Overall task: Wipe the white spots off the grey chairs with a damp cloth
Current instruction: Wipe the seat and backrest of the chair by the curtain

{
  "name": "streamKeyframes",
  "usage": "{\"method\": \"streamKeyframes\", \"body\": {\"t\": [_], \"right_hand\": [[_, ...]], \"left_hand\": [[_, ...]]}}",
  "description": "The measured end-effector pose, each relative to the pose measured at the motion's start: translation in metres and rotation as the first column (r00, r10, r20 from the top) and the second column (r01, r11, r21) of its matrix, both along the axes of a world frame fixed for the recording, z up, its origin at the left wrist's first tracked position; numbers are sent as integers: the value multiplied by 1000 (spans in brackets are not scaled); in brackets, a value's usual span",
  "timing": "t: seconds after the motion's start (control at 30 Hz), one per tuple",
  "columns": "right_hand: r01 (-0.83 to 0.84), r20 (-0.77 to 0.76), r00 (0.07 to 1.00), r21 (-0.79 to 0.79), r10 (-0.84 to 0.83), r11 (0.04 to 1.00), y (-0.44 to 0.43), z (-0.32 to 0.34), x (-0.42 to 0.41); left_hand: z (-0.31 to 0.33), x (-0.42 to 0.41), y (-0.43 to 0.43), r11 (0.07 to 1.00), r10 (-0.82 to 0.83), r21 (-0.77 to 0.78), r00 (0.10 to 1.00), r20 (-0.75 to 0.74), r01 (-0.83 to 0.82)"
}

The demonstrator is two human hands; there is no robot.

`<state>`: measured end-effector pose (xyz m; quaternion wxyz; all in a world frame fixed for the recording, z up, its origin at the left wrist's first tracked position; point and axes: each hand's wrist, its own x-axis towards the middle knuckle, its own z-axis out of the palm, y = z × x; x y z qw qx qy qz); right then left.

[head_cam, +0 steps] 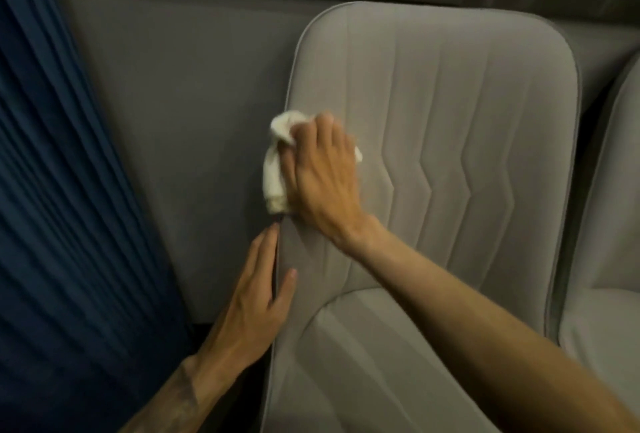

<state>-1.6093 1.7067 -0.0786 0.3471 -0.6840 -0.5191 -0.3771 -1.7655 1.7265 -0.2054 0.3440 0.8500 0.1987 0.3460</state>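
The right hand (320,169) is pressed flat against the backrest of the grey chair (450,121), its grip wrapped around a bunched white cloth (277,162). The cloth sits at the backrest's left edge, about halfway up, and spills out past the fingers on the left, with a small corner peeking out on the right. Bunching it like that probably gives a firmer pad to rub with, and the open palm lets the person lean weight into the fabric.

Down below, the left hand (258,297) straddles that same left edge of the backrest: thumb on the front face, fingers slipped behind, an open bracing hold rather than a tight clamp. It looks placed there to steady the chair, so the backrest does not give way under the rubbing just above it.

No white spots can be picked out in this dim light; whatever is being worked on is likely hidden under the cloth or the hand. The edge piping seems to be the target zone. A second chair (609,259) waits at the far right, untouched for now, and a blue curtain (52,190) hangs well off to the left, clear of the action.
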Motion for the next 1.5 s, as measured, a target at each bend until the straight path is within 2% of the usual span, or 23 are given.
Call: {"method": "streamKeyframes", "body": {"t": [0.1, 0.23, 0.3, 0.37, 0.43, 0.5, 0.53, 0.6, 0.67, 0.73, 0.77, 0.83, 0.97, 1.03, 1.17, 1.2, 1.3, 1.33, 1.43, 1.5], "right_hand": [[-38, 0, 999, -96, 38, 995, -21, -45, -18], [-130, -105, 988, -197, 111, 972, -47, -90, -31], [-169, -121, 983, -332, 136, 928, -67, -119, -33], [-147, -87, 989, -507, 119, 849, -92, -155, -28], [-106, -136, 990, -631, 24, 769, -114, -179, -12], [-10, -215, 957, -697, -196, 717, -118, -183, 11], [64, -186, 940, -726, -285, 685, -115, -180, 18], [67, -175, 941, -742, -289, 667, -111, -179, 14], [-105, -245, 964, -704, -102, 702, -117, -190, -20], [-268, -305, 950, -673, 71, 689, -135, -202, -62], [-308, -325, 940, -667, 107, 679, -141, -201, -66], [-272, -311, 948, -674, 71, 687, -138, -194, -53], [-10, -228, 942, -752, -245, 659, -118, -185, -16], [61, -211, 919, -758, -333, 650, -115, -190, -24], [-26, -307, 910, -715, -280, 698, -135, -192, -65], [-50, -318, 908, -729, -273, 682, -141, -191, -77], [-129, -304, 921, -827, -243, 548, -159, -186, -112], [-158, -334, 911, -824, -241, 545, -165, -182, -123], [-247, -437, 861, -806, -260, 537, -189, -168, -165], [-322, -470, 843, -831, -262, 454, -208, -159, -195]], "left_hand": [[-14, -10, -15, 998, 44, -45, 999, -29, -46], [-35, -31, -26, 997, 10, -80, 998, -60, -14], [-44, -42, -26, 995, -29, -100, 995, -96, 20], [-52, -54, -26, 994, -52, -106, 979, -197, 32], [-58, -59, -29, 995, -71, -85, 956, -285, 49], [-62, -58, -37, 999, -35, -19, 938, -345, 30], [-64, -57, -40, 1000, 1, 24, 933, -360, 8], [-69, -54, -48, 997, 60, 62, 926, -373, -40], [-77, -51, -55, 995, 95, 35, 930, -354, -88], [-84, -49, -61, 993, 102, -22, 942, -319, -115], [-85, -48, -63, 992, 99, -49, 950, -295, -119], [-86, -50, -65, 991, 99, -66, 960, -261, -120], [-83, -51, -69, 989, 133, -20, 952, -274, -144], [-83, -50, -71, 984, 166, -5, 938, -303, -176], [-74, -59, -79, 979, 151, -76, 918, -368, -191], [-73, -66, -82, 976, 125, -116, 909, -399, -185], [-67, -89, -98, 957, 29, -229, 843, -538, -179], [-62, -98, -104, 946, 0, -259, 801, -598, -193], [-55, -129, -121, 932, -88, -295, 659, -747, -209], [-46, -151, -137, 932, -154, -295, 509, -847, -209]]}}
